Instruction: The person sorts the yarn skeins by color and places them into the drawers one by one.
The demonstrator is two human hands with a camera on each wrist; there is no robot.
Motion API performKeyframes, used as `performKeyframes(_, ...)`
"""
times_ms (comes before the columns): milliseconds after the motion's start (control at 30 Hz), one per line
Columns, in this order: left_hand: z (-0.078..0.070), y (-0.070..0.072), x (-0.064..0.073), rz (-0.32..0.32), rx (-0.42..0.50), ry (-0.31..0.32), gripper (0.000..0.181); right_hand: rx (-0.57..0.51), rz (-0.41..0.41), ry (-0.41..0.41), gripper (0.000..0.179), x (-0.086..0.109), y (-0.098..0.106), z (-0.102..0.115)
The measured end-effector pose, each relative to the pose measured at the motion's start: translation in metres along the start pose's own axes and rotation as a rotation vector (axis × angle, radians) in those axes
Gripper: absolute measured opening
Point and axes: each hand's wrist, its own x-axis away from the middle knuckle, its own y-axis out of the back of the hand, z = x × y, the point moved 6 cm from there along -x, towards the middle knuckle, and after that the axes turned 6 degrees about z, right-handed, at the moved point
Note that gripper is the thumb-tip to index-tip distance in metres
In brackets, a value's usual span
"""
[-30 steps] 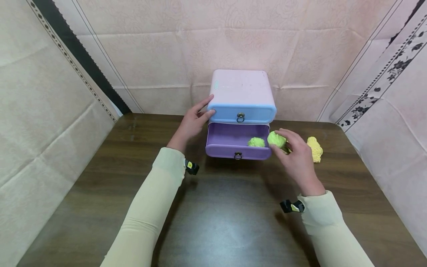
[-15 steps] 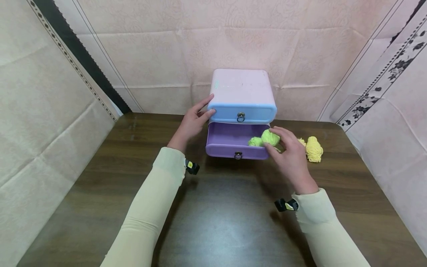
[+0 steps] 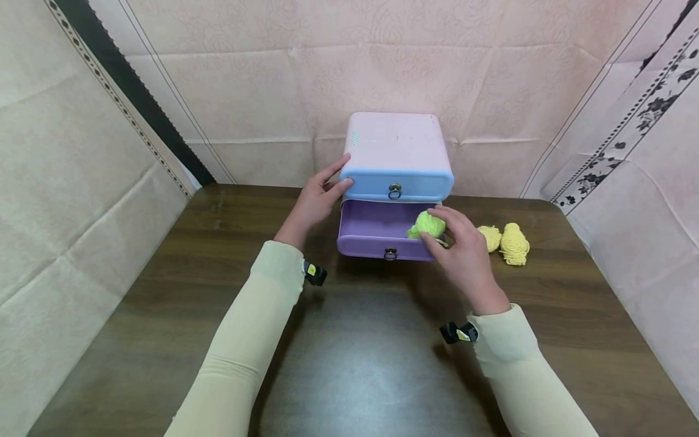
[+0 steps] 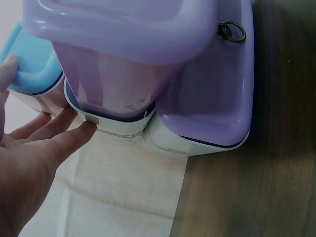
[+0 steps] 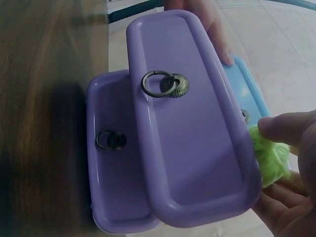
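A small drawer cabinet [image 3: 393, 139] stands against the back, with a pale pink top. Its blue top drawer [image 3: 368, 187] is closed, while the purple middle drawer [image 3: 363, 247] is pulled out. My left hand [image 3: 314, 203] rests on the cabinet's left side, thumb on the blue front and fingers spread along the side. My right hand [image 3: 464, 255] pinches a light green yarn ball [image 3: 429, 224] over the right part of the pulled-out drawer. Behind it, a second green yarn ball [image 3: 412, 233] lies in that drawer, mostly hidden.
Two yellow yarn balls, one rounder [image 3: 490, 238] and one longer [image 3: 514, 245], lie on the wooden table [image 3: 349, 364] right of the cabinet. A lower purple drawer [image 5: 116, 182] with a ring pull is closed beneath the pulled-out one. Pale cloth [image 3: 306, 79] hangs behind and at the sides.
My right hand has carried the green yarn ball left, from the drawer's right edge to above the other green ball. The yellow balls have come into fuller view. My left hand has not moved.
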Motion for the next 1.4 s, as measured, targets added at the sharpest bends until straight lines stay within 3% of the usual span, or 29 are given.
performKeyframes(567, 0.0, -0.001, 0.001, -0.005, -0.01, -0.007, 0.054, 0.06, 0.025, 0.052, 0.043, -0.004, -0.01, 0.009)
performKeyframes(800, 0.021, 0.001, -0.012, -0.022, -0.006, -0.015, 0.052, 0.068, 0.059, 0.022, 0.046, -0.004, -0.013, 0.008)
performKeyframes(967, 0.025, 0.001, -0.014, -0.032, -0.006, -0.042, 0.05, 0.055, 0.073, 0.002, 0.044, -0.002, -0.013, 0.007)
performKeyframes(1167, 0.021, 0.001, -0.011, -0.026, 0.006, -0.026, 0.051, 0.054, 0.042, 0.037, 0.037, 0.003, -0.011, 0.008)
performKeyframes(1400, -0.002, -0.002, 0.003, -0.008, -0.005, -0.005, 0.054, 0.074, -0.019, 0.118, 0.031, 0.008, -0.01, 0.015)
